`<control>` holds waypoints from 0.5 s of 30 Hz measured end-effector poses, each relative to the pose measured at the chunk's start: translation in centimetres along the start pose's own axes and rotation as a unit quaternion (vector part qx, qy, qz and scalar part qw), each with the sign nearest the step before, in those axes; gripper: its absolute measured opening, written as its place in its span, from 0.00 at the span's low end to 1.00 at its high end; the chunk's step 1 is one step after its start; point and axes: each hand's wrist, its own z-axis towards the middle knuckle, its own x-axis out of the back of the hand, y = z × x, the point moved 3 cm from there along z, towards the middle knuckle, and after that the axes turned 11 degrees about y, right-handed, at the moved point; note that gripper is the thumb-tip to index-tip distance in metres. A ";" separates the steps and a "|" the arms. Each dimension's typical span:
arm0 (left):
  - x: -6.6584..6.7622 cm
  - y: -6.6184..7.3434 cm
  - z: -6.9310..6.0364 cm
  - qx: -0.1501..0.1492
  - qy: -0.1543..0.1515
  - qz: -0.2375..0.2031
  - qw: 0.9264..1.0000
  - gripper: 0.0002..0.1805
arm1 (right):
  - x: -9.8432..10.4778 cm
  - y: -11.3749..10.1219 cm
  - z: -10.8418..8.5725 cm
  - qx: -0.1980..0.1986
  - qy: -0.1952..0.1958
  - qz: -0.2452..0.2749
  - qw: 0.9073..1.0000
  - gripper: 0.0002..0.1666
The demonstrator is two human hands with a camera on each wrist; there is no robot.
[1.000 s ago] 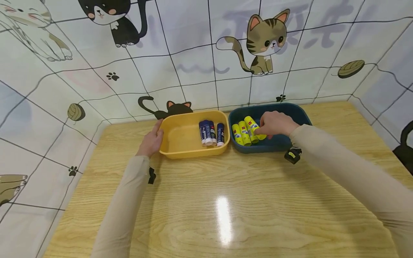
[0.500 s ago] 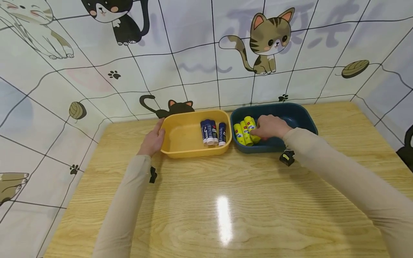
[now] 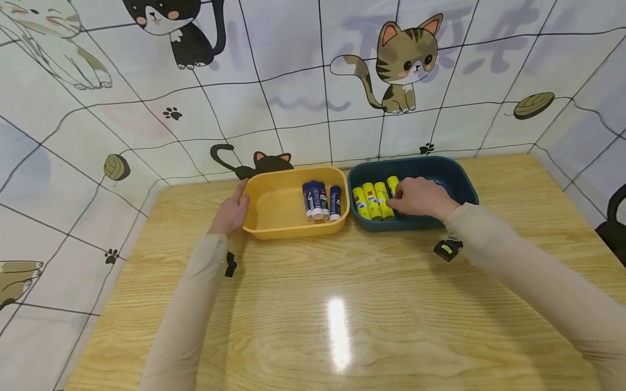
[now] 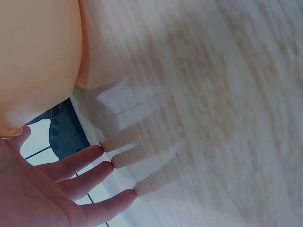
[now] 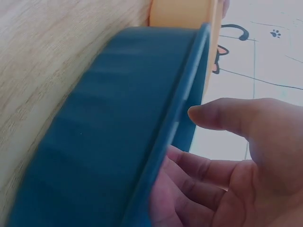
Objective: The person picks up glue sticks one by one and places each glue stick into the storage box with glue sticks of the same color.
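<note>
In the head view, my left hand rests against the left end of the yellow bin. The left wrist view shows its fingers spread and nearly straight, with the thumb by the bin's rim. My right hand reaches into the dark blue bin, fingers bent, at a yellow glue stick that it partly covers. In the right wrist view the blue rim hides what lies at the fingertips. Several other yellow glue sticks lie side by side at that bin's left end.
Several navy glue sticks with white ends lie at the right side of the yellow bin. Both bins stand side by side at the back of the wooden table. A cat-patterned cloth wall rises right behind them.
My right hand has shifted slightly inside the blue bin. The tilted yellow glue stick no longer lies across the others; the sticks now show in a row. My left hand stays put.
</note>
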 end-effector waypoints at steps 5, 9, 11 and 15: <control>0.2 0.2 -0.1 -0.004 0.002 0.002 1.000 0.30 | 1.0 0.0 -1.0 -0.003 0.016 -0.004 1.000 0.17; 0.2 0.3 -0.1 -0.008 -0.002 0.005 1.000 0.30 | 1.6 -0.1 -1.7 -0.009 0.022 -0.005 1.000 0.17; 0.2 0.3 -0.1 -0.008 -0.004 0.007 1.000 0.30 | 1.9 0.0 -1.9 -0.011 0.029 -0.005 1.000 0.17; 0.4 0.5 -0.2 -0.007 -0.009 0.007 1.000 0.30 | 2.0 0.3 -2.5 -0.006 0.043 -0.006 0.999 0.16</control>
